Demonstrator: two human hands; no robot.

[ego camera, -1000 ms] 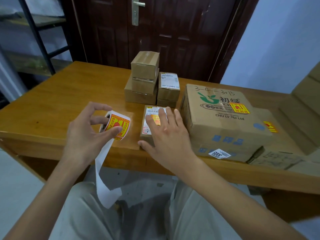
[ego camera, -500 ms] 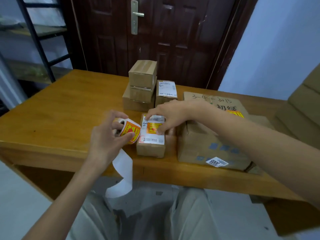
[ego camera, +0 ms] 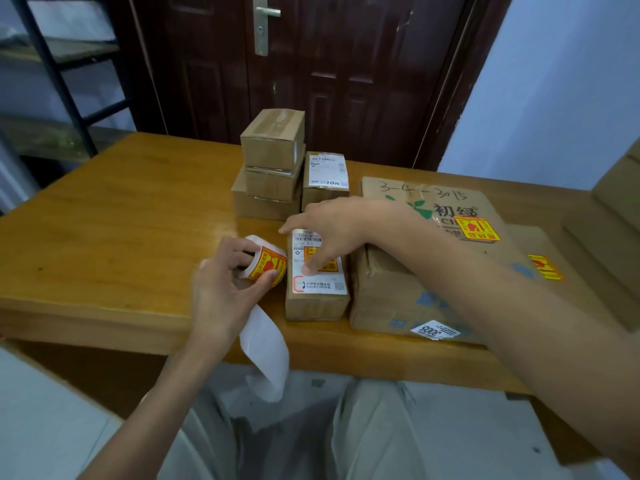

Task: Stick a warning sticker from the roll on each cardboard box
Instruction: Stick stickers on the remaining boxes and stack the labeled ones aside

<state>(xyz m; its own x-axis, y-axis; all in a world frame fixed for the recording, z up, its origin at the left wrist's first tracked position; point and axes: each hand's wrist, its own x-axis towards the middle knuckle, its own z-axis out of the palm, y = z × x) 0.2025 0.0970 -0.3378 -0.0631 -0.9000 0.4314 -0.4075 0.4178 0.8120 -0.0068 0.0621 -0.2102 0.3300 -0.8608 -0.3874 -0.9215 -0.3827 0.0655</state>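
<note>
Closest to you, a white strip of bare backing paper (ego camera: pixel 265 355) hangs off the front edge of the orange-brown wooden surface (ego camera: pixel 114 216) and down over your lap. It comes off the roll of yellow-and-red warning stickers (ego camera: pixel 266 261), which your left hand (ego camera: pixel 221 292) holds just above the surface — fingers (ego camera: pixel 239 249) curled over the top, thumb pressed against the sticker face.

Just right of the roll sits a small brown cardboard box (ego camera: pixel 317 299) with a white shipping label on top and a yellow-and-red sticker (ego camera: pixel 323 259) already on that label. Your right hand (ego camera: pixel 332 230) reaches across it, fingers fairly straight and spread, one fingertip pushing down on the label at the sticker's edge; it grips nothing.

Right beside that, touching or nearly so, is the big brown cardboard carton (ego camera: pixel 415 292) with green print and handwriting on the lid — it has its own sticker. A flatter box (ego camera: pixel 568 292) further right carries one too.

Further back: a stack of three small brown boxes (ego camera: pixel 272 168) with no sticker I can see, and a labelled box (ego camera: pixel 325 181) just beside it. Behind all that, a dark wooden door (ego camera: pixel 329 74).
</note>
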